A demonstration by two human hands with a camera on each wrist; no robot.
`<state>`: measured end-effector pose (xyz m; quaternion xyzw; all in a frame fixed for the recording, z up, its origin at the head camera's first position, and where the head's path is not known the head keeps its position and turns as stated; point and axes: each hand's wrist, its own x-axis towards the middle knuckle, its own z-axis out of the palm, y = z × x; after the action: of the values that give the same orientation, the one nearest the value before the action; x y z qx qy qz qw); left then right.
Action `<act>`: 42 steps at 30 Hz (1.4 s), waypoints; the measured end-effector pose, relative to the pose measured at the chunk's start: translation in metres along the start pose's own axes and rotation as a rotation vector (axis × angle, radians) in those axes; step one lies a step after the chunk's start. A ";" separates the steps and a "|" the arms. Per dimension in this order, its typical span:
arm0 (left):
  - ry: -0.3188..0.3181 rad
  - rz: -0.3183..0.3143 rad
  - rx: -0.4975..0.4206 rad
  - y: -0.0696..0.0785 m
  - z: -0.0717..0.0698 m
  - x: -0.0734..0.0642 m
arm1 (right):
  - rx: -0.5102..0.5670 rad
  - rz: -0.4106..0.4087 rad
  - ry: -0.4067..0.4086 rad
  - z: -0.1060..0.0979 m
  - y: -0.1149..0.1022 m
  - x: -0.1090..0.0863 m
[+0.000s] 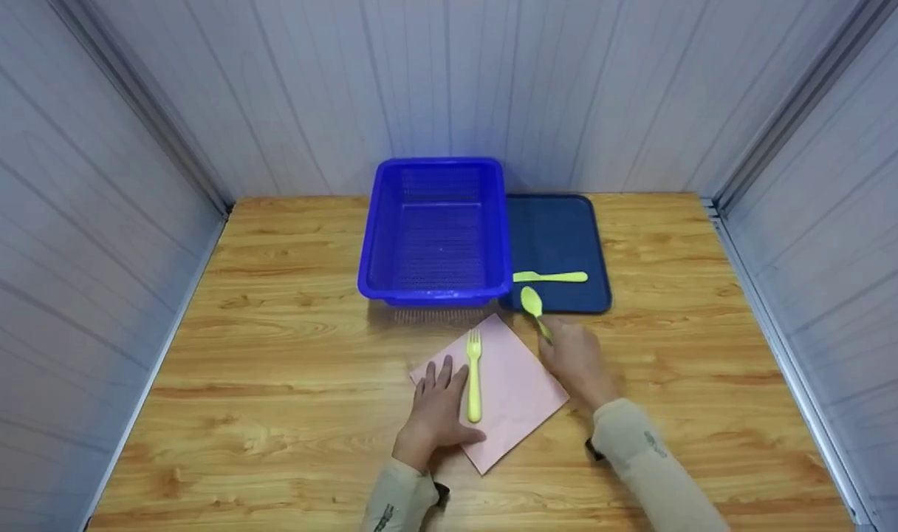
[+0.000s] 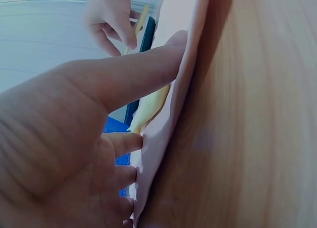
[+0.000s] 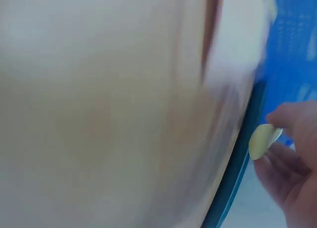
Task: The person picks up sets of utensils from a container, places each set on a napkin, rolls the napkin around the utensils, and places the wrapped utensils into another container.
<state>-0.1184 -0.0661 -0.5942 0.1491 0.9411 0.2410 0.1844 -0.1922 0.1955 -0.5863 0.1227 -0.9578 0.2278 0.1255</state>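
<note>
My left hand (image 1: 436,415) rests with fingers spread on the left side of a pink square napkin (image 1: 519,403), its thumb along the near edge. Beside that thumb and index finger lies a yellow fork (image 1: 474,388), tines pointing away from me. My right hand (image 1: 576,360) pinches a yellow spoon by its handle, and the spoon's bowl (image 1: 532,301) points up and left over the near edge of a dark blue tray (image 1: 556,229). In the right wrist view, the handle end (image 3: 260,141) pokes out between thumb and fingers. A yellow knife (image 1: 560,277) lies across the tray.
A blue plastic basket (image 1: 436,294) with mesh sides stands at the back, left of the tray and overlapping its left edge in the head view. Pale panel walls (image 1: 449,89) enclose the wooden table (image 1: 286,355) on the back and both sides.
</note>
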 end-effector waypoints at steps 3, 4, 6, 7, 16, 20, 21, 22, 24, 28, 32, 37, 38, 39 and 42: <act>0.004 -0.005 0.011 -0.001 -0.001 0.000 | 0.075 0.049 0.045 0.008 -0.027 -0.015; 0.003 -0.007 0.016 -0.001 0.000 0.000 | 0.090 0.056 0.059 0.011 -0.036 -0.020; 0.002 -0.010 0.020 -0.001 0.000 0.000 | 0.115 0.070 0.076 0.017 -0.051 -0.027; 0.002 -0.011 0.023 -0.001 -0.001 0.001 | 0.125 0.079 0.081 0.020 -0.058 -0.030; 0.023 0.018 0.025 0.003 -0.001 0.005 | 0.131 0.228 0.036 0.043 -0.092 -0.037; 0.030 0.019 0.037 0.002 -0.002 0.004 | 0.148 0.261 0.017 0.046 -0.100 -0.035; 0.034 0.018 0.036 0.002 -0.003 0.003 | 0.152 0.263 0.017 0.047 -0.102 -0.034; 0.037 0.015 0.037 0.002 -0.004 0.003 | 0.158 0.261 0.017 0.047 -0.103 -0.033; 0.039 0.013 0.034 0.002 -0.005 0.003 | 0.164 0.258 0.020 0.048 -0.105 -0.032; 0.036 0.019 0.040 0.003 -0.006 0.005 | 0.160 0.258 0.044 0.050 -0.106 -0.031; 0.026 0.011 0.047 0.003 -0.006 0.006 | 0.165 0.258 0.043 0.050 -0.105 -0.032; 0.012 0.006 0.036 0.002 -0.003 0.003 | 0.178 0.275 0.007 0.050 -0.103 -0.036; 0.010 0.010 0.030 0.001 -0.003 0.001 | 0.179 0.274 0.004 0.050 -0.103 -0.037; 0.008 0.016 0.027 0.000 -0.002 0.000 | 0.178 0.268 0.006 0.049 -0.102 -0.037; 0.012 0.044 0.002 -0.002 -0.003 0.000 | 0.178 0.265 0.025 0.041 -0.091 -0.030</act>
<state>-0.1199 -0.0686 -0.5927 0.1684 0.9389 0.2451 0.1736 -0.1450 0.1028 -0.5933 0.0031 -0.9400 0.3276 0.0948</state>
